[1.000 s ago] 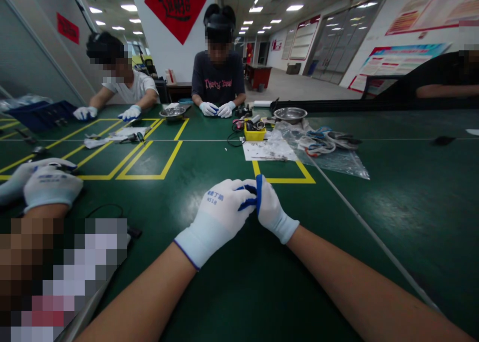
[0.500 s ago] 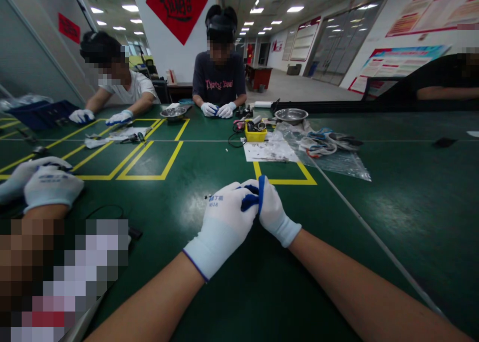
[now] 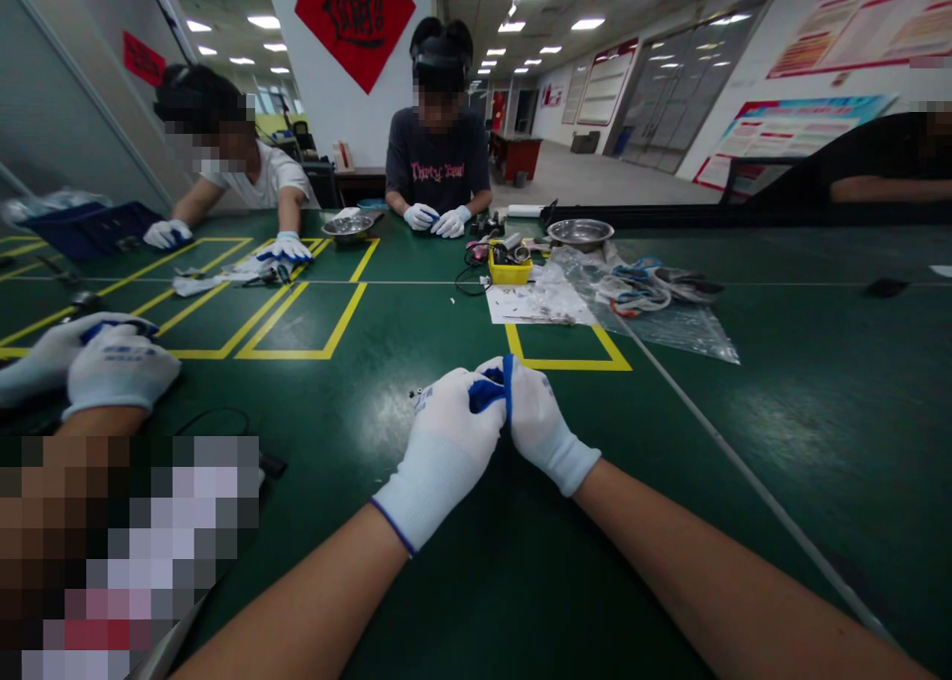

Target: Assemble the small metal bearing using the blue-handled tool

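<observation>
Both hands wear white gloves with blue palms and meet above the green table (image 3: 669,521). My left hand (image 3: 455,414) is closed, its fingers curled toward the other hand. Against its fingertips, my right hand (image 3: 541,412) is closed too, with thumb and fingers pinched together. Whatever lies between the fingers is hidden by the gloves. A few tiny dark parts (image 3: 416,394) rest on the table just left of my left hand.
Ahead are a yellow bin (image 3: 510,270) of parts, a white sheet (image 3: 513,310), a clear plastic bag (image 3: 691,333) and a metal bowl (image 3: 580,233). A co-worker's gloved hands (image 3: 123,368) work at the left; two people sit opposite, near a blue crate (image 3: 89,229).
My hands stay together, with the left wrist and fingers turned slightly. Across the table, a co-worker's hand has reached to the right over the paper. The left neighbour's hands shifted slightly right.
</observation>
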Demonstrator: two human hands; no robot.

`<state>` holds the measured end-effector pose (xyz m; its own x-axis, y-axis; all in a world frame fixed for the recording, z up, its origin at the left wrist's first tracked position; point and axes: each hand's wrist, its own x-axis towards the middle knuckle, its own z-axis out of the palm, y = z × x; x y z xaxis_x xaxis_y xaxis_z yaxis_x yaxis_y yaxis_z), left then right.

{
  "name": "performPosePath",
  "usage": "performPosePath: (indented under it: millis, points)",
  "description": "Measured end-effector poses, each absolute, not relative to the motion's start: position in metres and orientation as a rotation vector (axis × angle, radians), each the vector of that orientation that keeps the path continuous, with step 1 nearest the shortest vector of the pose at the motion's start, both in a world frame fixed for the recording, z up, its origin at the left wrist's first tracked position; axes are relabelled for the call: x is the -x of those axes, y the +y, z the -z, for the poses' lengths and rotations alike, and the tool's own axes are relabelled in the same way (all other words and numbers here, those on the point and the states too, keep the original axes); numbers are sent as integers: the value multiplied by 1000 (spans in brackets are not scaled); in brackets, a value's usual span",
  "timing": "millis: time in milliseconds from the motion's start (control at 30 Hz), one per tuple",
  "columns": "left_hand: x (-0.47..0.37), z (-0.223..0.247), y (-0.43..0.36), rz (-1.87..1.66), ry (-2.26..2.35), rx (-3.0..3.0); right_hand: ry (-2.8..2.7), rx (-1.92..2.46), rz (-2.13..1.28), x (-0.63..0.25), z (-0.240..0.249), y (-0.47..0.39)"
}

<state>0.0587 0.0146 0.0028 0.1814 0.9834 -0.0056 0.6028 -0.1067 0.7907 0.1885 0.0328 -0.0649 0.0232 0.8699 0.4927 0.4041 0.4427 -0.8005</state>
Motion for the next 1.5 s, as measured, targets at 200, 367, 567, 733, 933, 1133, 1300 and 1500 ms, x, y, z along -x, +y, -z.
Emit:
performPosePath:
  millis: [200,367,567,733,933,1133,1300,1500]
  points:
    - [-58,-1,17,-718,1534,-1838,-1661,1137,-455,-189,63,32]
    - [-56,1,17,-732,1537,-1865,-1700,1161,-454,-190,57,30]
    - [-52,8,16,-754,1457,-2124,-1650,1155,-533,-191,55,29]
    - [-49,19,16,-873,1370,-2295,-1561,1185,-571,-192,56,30]
    - [-47,28,19,-983,1267,-2345,-1559,1167,-555,-193,58,30]
    - [-46,29,20,-1045,1236,-2284,-1569,1185,-515,-193,57,30]
    - [-43,26,20,-1122,1175,-2230,-1561,1165,-474,-193,57,31]
    - [-40,25,26,-1189,1226,-2113,-1463,1155,-527,-193,60,33]
